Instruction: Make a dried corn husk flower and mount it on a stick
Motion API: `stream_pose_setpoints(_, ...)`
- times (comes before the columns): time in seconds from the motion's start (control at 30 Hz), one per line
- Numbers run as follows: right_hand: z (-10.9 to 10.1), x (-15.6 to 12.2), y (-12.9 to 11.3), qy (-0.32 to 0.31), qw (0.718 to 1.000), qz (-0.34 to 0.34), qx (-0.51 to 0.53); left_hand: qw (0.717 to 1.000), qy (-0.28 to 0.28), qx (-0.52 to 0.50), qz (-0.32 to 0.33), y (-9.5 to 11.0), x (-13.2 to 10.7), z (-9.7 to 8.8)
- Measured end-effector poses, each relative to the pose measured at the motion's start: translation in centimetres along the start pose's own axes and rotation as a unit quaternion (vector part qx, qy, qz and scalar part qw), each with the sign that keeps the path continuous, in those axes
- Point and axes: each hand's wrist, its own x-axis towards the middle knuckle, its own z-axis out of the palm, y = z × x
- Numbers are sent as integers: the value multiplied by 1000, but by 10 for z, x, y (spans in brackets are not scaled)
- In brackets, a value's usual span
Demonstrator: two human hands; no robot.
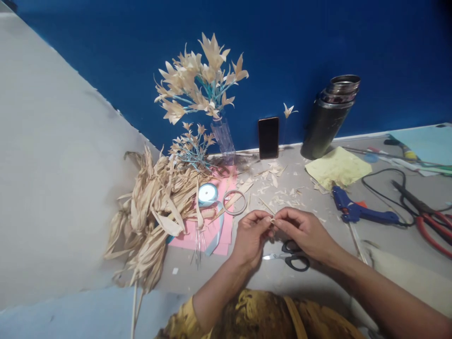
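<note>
My left hand (251,238) and my right hand (306,233) meet fingertip to fingertip over the table. Both pinch a small pale piece of corn husk (272,220), mostly hidden by the fingers. A thin pale strip (265,205) sticks out just beyond them; I cannot tell whether it is joined to the piece. Black-handled scissors (296,262) lie under and beside my right hand. Husk scraps (282,195) are scattered beyond my hands. To the left are a roll of tape (234,203), a spool of light blue ribbon (207,193) and several thin wires (198,242).
Dried corn husks (151,207) are heaped at left, near pink paper (222,240). Husk flowers (197,80) stand in a clear vase (223,136). A phone (269,138) and flask (328,117) lean at the wall. Right: a blue glue gun (363,210), its cord, red-handled pliers (432,221).
</note>
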Motion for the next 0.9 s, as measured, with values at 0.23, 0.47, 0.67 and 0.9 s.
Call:
stream_pose_setpoints(0.23, 6, 0, 2, 44, 998, 47, 8, 998, 51, 20, 21, -1, -2, 4)
stream_pose_setpoints(0.47, 6, 1, -4, 75, 996, 50, -10, 984, 48, 147, 84, 7, -11, 7)
stream_pose_setpoints(0.67, 7, 0, 1, 42, 998, 43, -12, 998, 36, 44, 30, -2, -5, 5)
stream_pose_setpoints(0.9, 7, 1, 8, 38, 996, 71, 29, 989, 49, 113, 88, 4, -7, 8)
